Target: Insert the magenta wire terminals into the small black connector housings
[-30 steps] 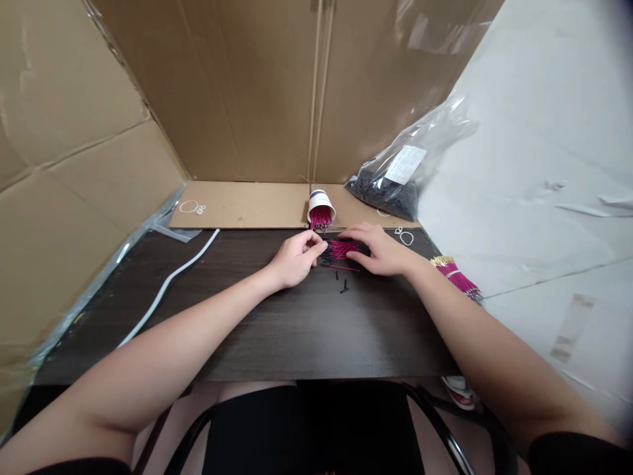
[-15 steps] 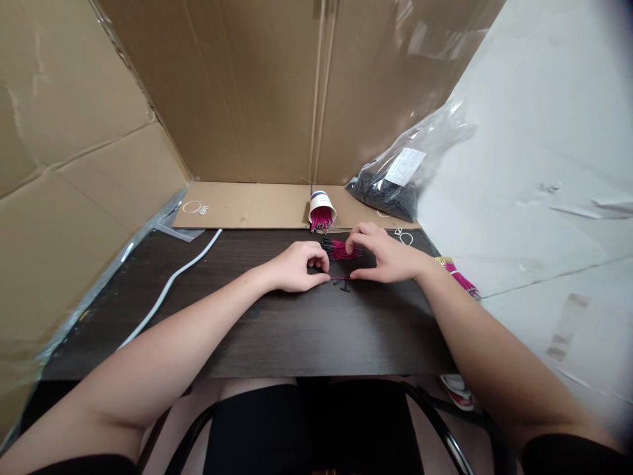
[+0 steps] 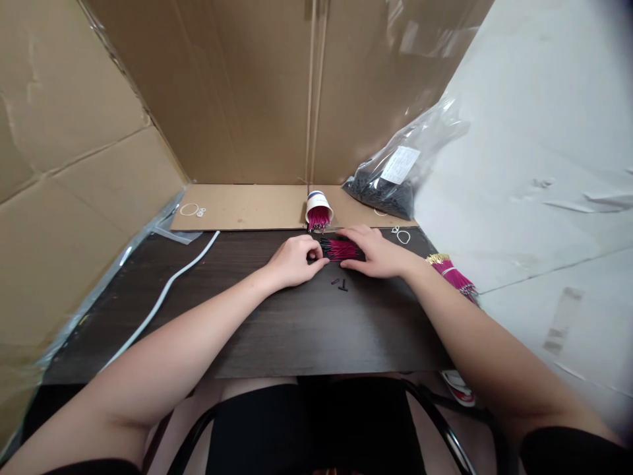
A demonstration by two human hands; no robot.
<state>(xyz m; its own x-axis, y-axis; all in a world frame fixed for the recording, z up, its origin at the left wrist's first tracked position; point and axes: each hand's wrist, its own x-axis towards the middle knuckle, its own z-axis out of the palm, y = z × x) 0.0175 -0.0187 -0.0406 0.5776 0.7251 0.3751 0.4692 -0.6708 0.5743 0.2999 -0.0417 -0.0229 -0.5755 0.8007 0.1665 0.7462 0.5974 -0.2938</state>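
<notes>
On the dark table lies a pile of magenta wires with black ends [image 3: 342, 249], between my two hands. My left hand [image 3: 295, 260] is curled at the pile's left end, thumb and forefinger closed on one magenta wire along the near edge. Spread around the right end of the pile, my right hand [image 3: 376, 254] has its fingers on the far side and its thumb on the near side. Small black pieces [image 3: 343, 285] lie on the table just in front of the hands.
A white cup [image 3: 318, 200] lies tipped behind the pile, full of magenta wires. A clear bag of black parts [image 3: 383, 191] is at back right. A tied magenta wire bundle [image 3: 453, 277] lies by the right edge. A pale tube [image 3: 168, 290] crosses the left side; cardboard walls [image 3: 237, 92] stand behind.
Both hands have moved slightly away from me, bringing the single wire from in front of the pile to its near edge. The right-hand fingers have spread around the pile.
</notes>
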